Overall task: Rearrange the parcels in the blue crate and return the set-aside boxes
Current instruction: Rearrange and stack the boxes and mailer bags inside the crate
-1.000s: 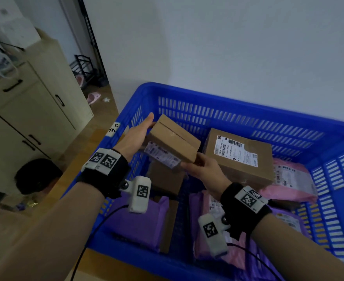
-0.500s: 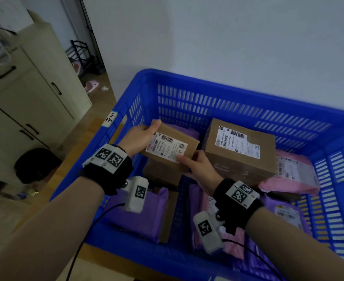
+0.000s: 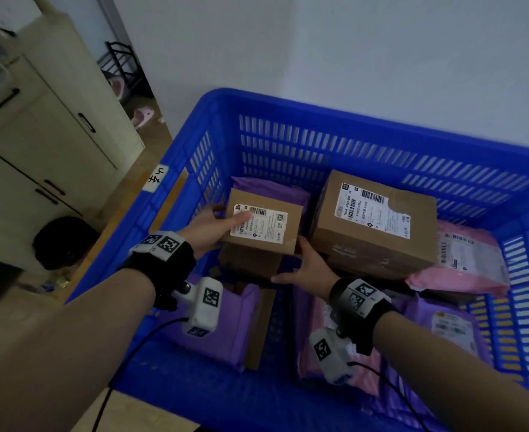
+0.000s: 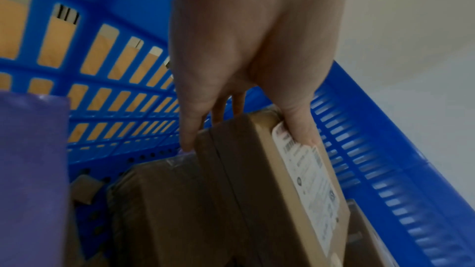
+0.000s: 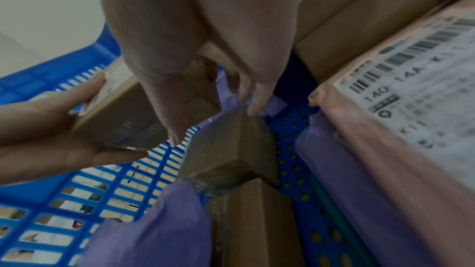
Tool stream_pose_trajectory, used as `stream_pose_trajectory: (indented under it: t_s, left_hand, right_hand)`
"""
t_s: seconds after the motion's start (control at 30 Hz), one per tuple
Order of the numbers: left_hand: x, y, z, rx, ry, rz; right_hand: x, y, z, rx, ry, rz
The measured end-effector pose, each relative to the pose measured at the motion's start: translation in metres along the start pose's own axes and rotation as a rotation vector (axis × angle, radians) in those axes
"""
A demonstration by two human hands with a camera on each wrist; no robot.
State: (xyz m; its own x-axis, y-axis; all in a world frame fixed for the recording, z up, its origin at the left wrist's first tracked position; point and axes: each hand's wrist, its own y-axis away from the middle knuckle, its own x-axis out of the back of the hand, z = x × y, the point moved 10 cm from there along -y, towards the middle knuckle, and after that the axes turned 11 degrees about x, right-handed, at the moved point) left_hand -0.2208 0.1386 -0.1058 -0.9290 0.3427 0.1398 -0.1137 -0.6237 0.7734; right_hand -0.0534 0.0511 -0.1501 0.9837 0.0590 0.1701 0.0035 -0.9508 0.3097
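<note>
Two hands: my left hand (image 3: pixel 208 229) grips the small box (image 3: pixel 261 224), my right hand (image 3: pixel 308 268) loosely steadies its corner, so I'd lower it flat onto the brown box (image 3: pixel 250 265) beneath.

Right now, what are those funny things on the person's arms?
Both forearms are bare, with no sleeves. Each wrist wears a wide black band topped with white tags printed in black-and-white square codes. A small white camera box, also tagged, hangs under each band, and a thin black cable trails from it.
</note>
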Motion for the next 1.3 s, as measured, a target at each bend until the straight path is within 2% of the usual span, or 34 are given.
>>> stream_pose_trajectory:
  t_s: [0.23,0.43,0.53,0.63,0.73,0.9,1.07,1.3]
  left_hand:
    - [-0.001,-0.015,0.011,-0.033,0.004,0.065]
    - [-0.005,-0.043,0.007,-0.027,0.024,0.047]
    - [-0.013,-0.045,0.020,-0.075,0.093,0.027]
    - [-0.013,-0.053,0.030,-0.123,0.108,0.090]
    - [-0.015,-0.064,0.031,-0.145,-0.025,0.152]
    - [-0.014,-0.077,0.014,-0.092,-0.224,0.213]
    - [-0.006,-0.087,0.004,-0.048,-0.299,0.266]
    - [-0.005,-0.094,0.010,-0.018,-0.450,0.343]
  right_hand:
    - [-0.008,-0.018,0.010,0.043,0.175,0.003]
    - [-0.012,-0.025,0.015,-0.019,-0.111,0.121]
    - [-0.008,-0.037,0.022,-0.040,-0.150,0.169]
    - [-0.008,-0.046,0.024,-0.058,-0.188,0.167]
    - [-0.008,-0.052,0.026,-0.137,-0.246,0.170]
    - [-0.009,-0.057,0.044,-0.262,-0.147,0.186]
    - [-0.011,-0.062,0.046,-0.279,-0.127,0.179]
    - [-0.014,-0.070,0.049,-0.348,0.027,0.147]
